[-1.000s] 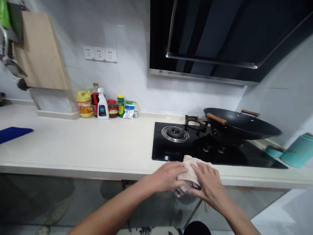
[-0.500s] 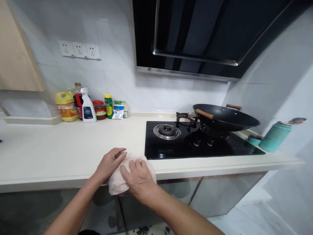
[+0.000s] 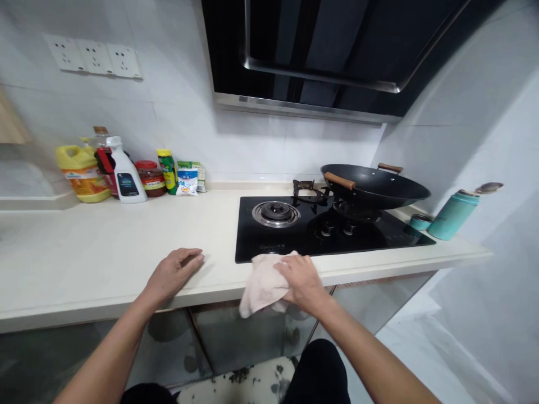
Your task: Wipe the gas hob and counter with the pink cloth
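My right hand grips a pale pink cloth at the counter's front edge, just below the black gas hob. Part of the cloth lies on the edge and part hangs down over it. The fingertips are partly hidden by the cloth. To the left, my left hand rests on the white countertop with nothing in it, fingers stretched out and the thumb a little apart.
A black wok with wooden handles sits on the hob's right side. Along the wall stand a yellow jug, a white spray bottle, a red-lidded jar and small packets. A teal canister stands far right.
My right hand has carried the cloth rightward along the counter edge, away from my left hand. My left hand stays on the counter, no longer against the cloth. The view has shifted.
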Demonstrator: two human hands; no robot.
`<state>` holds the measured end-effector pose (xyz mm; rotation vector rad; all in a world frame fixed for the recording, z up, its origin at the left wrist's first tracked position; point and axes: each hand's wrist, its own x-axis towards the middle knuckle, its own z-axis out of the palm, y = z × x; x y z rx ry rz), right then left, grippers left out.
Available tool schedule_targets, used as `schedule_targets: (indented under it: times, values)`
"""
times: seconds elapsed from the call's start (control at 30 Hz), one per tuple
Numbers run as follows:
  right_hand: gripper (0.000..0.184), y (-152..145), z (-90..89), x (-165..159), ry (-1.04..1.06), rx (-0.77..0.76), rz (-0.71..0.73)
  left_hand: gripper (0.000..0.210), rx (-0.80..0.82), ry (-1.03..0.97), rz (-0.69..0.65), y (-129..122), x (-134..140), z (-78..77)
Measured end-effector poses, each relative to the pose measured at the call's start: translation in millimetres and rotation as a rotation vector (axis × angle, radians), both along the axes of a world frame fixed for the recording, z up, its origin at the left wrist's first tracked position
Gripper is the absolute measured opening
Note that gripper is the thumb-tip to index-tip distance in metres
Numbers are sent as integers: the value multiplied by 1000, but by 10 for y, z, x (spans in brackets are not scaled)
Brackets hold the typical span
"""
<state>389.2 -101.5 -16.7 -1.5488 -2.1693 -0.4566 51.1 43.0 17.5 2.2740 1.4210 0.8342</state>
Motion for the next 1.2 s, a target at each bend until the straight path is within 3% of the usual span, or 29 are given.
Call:
schedule_targets:
  times: [0.1,0.37,0.47,0.57,0.67,0.77,0.8,0.9,1.0,1.1,1.2]
  values:
    - [37,-173,44,541,38,-26,-150,61,15,14,0,5,9,-5]
    - [38,-543,7,1992,-42,-71,-517,60,52,8,10,-7,16,-4]
    - [44,-742,-35,2436,77,-84,-780,58,48,-3,-2,-17,2,-7]
    - [54,-864,33,2606,337,-24,-987,56,60,-15,-21,-22,-6,-15]
    - [61,-731,234,2344,506,147,-852,54,73,-22,-17,-24,-6,-31]
    - [72,-308,458,1664,555,289,-496,53,96,-15,-15,-24,-5,-51]
    - [71,-132,513,1373,555,303,-441,52,105,-11,-18,-24,-5,-57]
    - [60,344,582,456,504,106,-366,50,119,-3,-16,-18,-13,-81]
    - [49,600,553,-240,142,-176,-86,48,132,3,-27,1,-45,-105]
    - [50,651,524,-464,-54,-286,112,49,107,3,-45,30,-86,-96]
    - [46,647,540,-308,-24,-310,133,49,54,10,-55,68,-50,-6]
